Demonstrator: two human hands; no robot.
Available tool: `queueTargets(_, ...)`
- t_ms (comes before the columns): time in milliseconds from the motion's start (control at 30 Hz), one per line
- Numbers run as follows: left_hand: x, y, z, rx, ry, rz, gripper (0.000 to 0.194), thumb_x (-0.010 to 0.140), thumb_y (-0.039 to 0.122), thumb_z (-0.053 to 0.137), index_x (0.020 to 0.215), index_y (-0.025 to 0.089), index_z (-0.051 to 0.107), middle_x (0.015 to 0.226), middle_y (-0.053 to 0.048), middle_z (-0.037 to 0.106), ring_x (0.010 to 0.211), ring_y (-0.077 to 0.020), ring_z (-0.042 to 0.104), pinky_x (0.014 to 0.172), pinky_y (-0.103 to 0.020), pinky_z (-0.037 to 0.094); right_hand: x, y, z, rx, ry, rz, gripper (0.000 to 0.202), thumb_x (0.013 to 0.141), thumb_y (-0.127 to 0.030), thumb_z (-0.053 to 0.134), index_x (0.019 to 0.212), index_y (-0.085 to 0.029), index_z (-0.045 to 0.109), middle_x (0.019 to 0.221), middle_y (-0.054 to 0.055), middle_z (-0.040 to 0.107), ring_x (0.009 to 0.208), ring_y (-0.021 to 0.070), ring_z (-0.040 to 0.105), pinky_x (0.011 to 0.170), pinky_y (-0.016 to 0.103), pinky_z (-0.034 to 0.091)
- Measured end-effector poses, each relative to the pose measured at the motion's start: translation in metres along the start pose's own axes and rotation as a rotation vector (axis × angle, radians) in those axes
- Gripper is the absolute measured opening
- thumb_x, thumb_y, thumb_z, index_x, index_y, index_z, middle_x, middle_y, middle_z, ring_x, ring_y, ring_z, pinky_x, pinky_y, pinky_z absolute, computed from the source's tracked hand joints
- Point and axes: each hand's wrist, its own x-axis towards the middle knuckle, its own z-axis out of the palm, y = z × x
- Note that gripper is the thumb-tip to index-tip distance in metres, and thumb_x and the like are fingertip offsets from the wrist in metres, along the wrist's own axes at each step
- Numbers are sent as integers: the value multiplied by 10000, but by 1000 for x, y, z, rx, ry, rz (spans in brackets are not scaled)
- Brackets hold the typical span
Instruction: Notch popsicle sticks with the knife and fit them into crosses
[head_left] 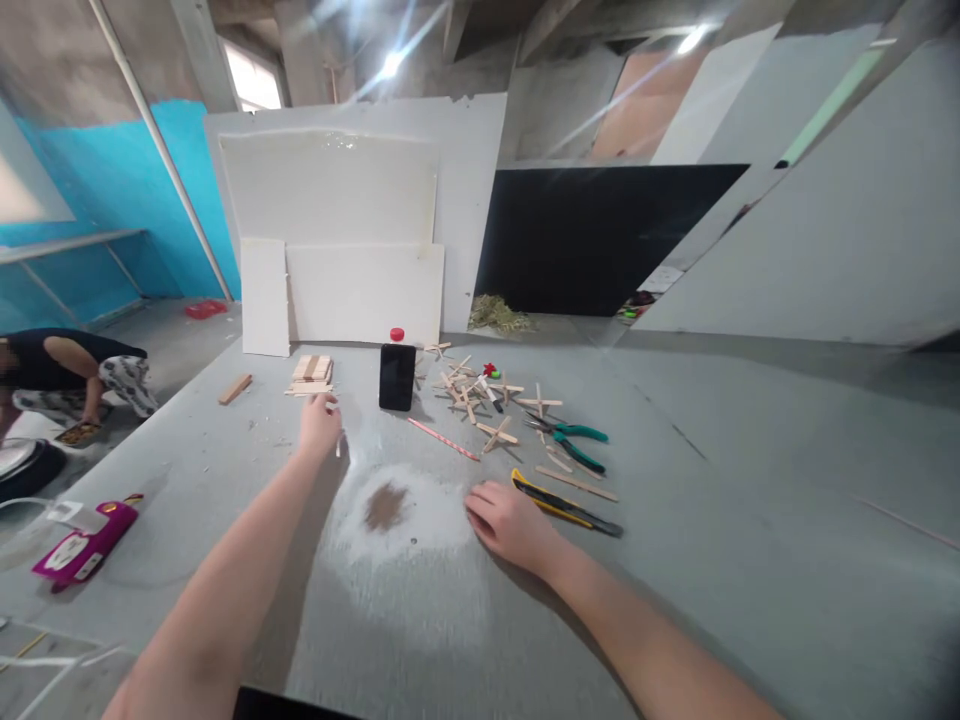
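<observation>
My left hand (320,428) reaches forward to the loose craft sticks in front of a stack of flat wooden craft sticks (312,368). Its fingers are bent and slightly apart. A small pale sliver (338,449) shows beside the wrist; I cannot tell whether it touches the hand. Palm down on the table, my right hand (508,522) rests with loosely bent fingers and nothing visible in them. Just beyond it lies a yellow and black utility knife (566,503). A single craft stick (576,484) and green-handled pliers (574,436) lie farther back.
A black phone (397,378) stands upright before a red-capped bottle (397,335). Crossed craft sticks (469,392) lie behind a striped pencil (444,439). A wooden block (235,389) and a magenta device (88,543) sit left. A person (71,375) crouches beyond the table (750,520).
</observation>
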Motion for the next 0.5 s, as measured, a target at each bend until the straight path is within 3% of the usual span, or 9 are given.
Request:
queueTargets(133, 24, -23, -29, 192, -39, -21, 361, 964, 368, 613, 1265, 171, 581, 1275, -99, 604, 1103, -227, 629, 929, -436, 559, 2, 6, 10, -18, -7, -2, 211, 969, -335, 616, 1079, -156, 638, 1064, 49, 661, 920, 173, 654, 807, 363, 575)
queueTargets(233, 36, -32, -40, 301, -87, -10, 369, 966, 370, 610, 1268, 160, 578, 1269, -102, 606, 1094, -227, 632, 924, -443, 561, 3, 9, 15, -33, -17, -5, 261, 973, -351, 612, 1154, -163, 624, 1133, 66, 657, 953, 183, 662, 823, 377, 587)
queueTargets(500, 72, -16, -32, 473, -228, 85, 376, 962, 370, 617, 1268, 154, 577, 1263, -104, 608, 1092, -229, 633, 921, -441, 563, 7, 12, 17, -56, -34, -7, 260, 974, -347, 612, 1158, -164, 625, 1134, 66, 659, 950, 182, 664, 823, 377, 588)
